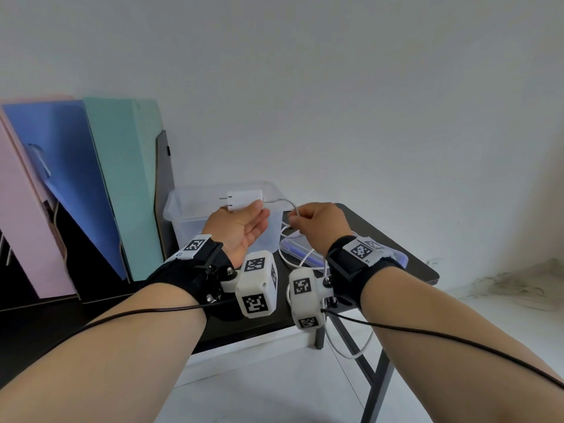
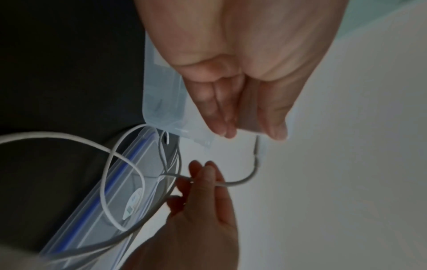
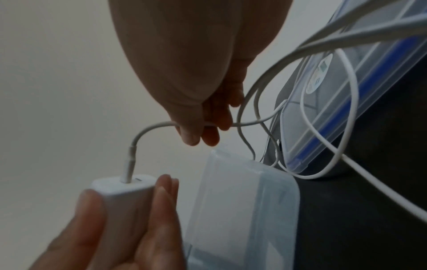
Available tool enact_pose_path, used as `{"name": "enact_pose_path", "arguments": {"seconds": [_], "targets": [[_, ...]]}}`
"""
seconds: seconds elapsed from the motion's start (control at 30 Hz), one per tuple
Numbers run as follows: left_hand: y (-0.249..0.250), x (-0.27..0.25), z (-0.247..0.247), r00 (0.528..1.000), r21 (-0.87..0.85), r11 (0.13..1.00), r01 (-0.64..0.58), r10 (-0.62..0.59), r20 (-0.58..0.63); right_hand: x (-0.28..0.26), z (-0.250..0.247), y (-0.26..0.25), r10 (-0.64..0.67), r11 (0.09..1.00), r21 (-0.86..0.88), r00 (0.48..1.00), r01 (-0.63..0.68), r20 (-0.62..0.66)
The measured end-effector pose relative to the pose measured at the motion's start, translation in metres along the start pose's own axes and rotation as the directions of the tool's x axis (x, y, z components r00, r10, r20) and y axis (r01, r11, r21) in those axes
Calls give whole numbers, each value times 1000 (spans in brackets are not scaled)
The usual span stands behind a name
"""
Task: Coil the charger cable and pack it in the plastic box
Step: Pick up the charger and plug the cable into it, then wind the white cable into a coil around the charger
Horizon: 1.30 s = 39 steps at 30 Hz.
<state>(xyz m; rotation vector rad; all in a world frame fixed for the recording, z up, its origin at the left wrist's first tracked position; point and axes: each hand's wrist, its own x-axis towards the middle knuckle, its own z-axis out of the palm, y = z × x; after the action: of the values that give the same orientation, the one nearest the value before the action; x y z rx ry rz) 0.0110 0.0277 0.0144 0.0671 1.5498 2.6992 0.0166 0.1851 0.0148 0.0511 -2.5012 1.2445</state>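
Charger cable [image 1: 289, 206] arcs between both hands, above the plastic box [image 1: 183, 209] | left hand [image 1: 241, 225] grips charger brick [image 1: 244, 200] at 11 o'clock | right hand [image 1: 317, 224] pinches cable just beside it | slack loops over box lid [image 1: 399, 258] on worktop [image 1: 412, 270]

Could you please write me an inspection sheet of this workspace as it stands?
Surface: small black table on dark metal legs.
Job's things: white charger brick with prongs, held above the clear plastic box; thin white cable uncoiled, running from the brick over the table and hanging off its front edge.
Clutter: clear lid with blue seal lying flat beside the box, cable loops across it.
Grippers: left hand holds the brick; right hand pinches the cable near the brick.
Cables: black wrist-camera leads along both forearms.
Surroundings: white wall; pink, blue and green panels leaning at left.
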Motion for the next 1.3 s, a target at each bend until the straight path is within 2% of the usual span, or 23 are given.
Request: {"name": "enact_pose_path", "arguments": {"seconds": [0.17, 0.3, 0.43, 0.53, 0.67, 0.77, 1.03, 1.17, 1.23, 1.3], "targets": [[-3, 2, 15, 999, 40, 999, -32, 33, -28, 0, -9, -1, -31, 992, 119, 1000, 30, 4], [-6, 6, 28, 998, 67, 996, 61, -60, -7, -3, -12, 0, -132, 991, 30, 988, 130, 77], [-6, 7, 43, 999, 17, 999, 40, -40, 35, -2, -7, -2, -221, 972, -47, 963, 230, 153], [2, 11, 50, 998, 8, 998, -55, 55, -12, 5, -5, -1, -187, 978, -68, 974, 197, 124], [27, 15, 58, 989, -44, 988, -146, 146, -3, 19, -2, 8, -133, 922, -344, 981, 176, 144], [52, 18, 57, 980, -40, 980, -196, 197, 5, 31, -2, 20, -69, 905, -410, 990, 115, 123], [80, 26, 29, 973, -9, 974, -226, 226, 38, 52, -9, 27, 29, 822, -570, 999, -5, 33], [77, 27, 19, 973, -4, 974, -226, 226, 41, 62, -13, 27, 43, 840, -538, 997, -72, -65], [72, 27, 16, 975, 8, 976, -220, 219, 39, 66, -14, 24, 61, 892, -436, 988, -119, -144], [65, 27, 14, 979, 13, 979, -203, 202, 26, 69, -17, 20, 142, 943, -270, 968, -196, -206]]}}
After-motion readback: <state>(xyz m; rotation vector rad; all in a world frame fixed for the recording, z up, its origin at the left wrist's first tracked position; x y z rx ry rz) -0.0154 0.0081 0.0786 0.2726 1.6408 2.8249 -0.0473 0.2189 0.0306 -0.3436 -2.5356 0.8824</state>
